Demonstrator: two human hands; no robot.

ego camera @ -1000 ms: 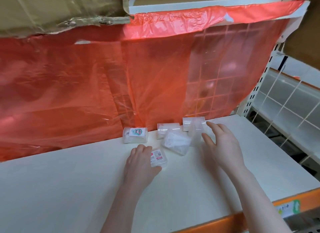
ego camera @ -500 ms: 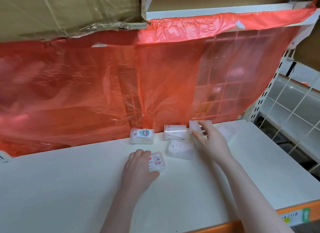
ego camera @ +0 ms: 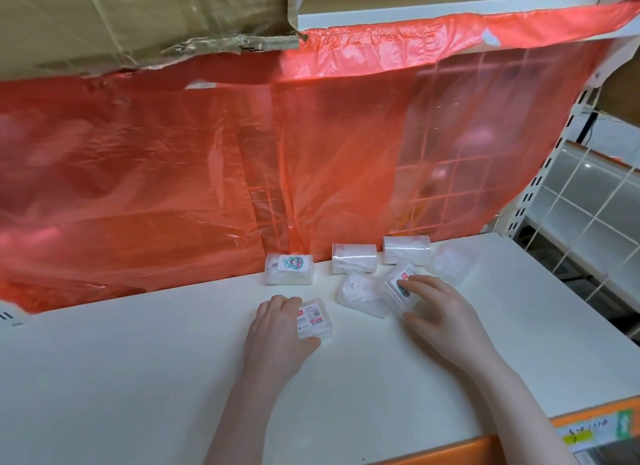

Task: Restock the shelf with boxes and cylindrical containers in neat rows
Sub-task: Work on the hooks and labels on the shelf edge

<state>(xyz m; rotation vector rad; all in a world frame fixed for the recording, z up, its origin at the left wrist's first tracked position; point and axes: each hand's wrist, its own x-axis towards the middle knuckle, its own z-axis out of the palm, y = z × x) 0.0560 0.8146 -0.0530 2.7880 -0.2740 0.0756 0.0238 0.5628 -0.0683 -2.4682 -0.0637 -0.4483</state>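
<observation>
Right hand: our right hand [ego camera: 446, 312] gripped a clear box [ego camera: 401, 290], fingers over its labelled top and thumb low on the near side, the box tilted.
Left hand: our left hand [ego camera: 277, 329] held a second labelled box [ego camera: 314, 321] flat on the white shelf [ego camera: 138, 378], fingers curled round its left edge, thumb at the near corner.
Between the hands: a loose clear box [ego camera: 362, 293] lay askew, touching or nearly touching the right hand's box; we could not tell which.
Beyond the hands: three boxes stood in a back row against the red plastic sheet [ego camera: 207, 170]: a sticker box [ego camera: 290, 269], a middle box [ego camera: 354, 258], a right box [ego camera: 407, 255].
Right of the right hand: a blurred clear container [ego camera: 450, 265] sat near the row's end.
Doing it well: we judged each box should go down flat, label up, squared to the back row with even gaps.
Risk: the smooth plastic could slip, or nudge the askew box.
</observation>
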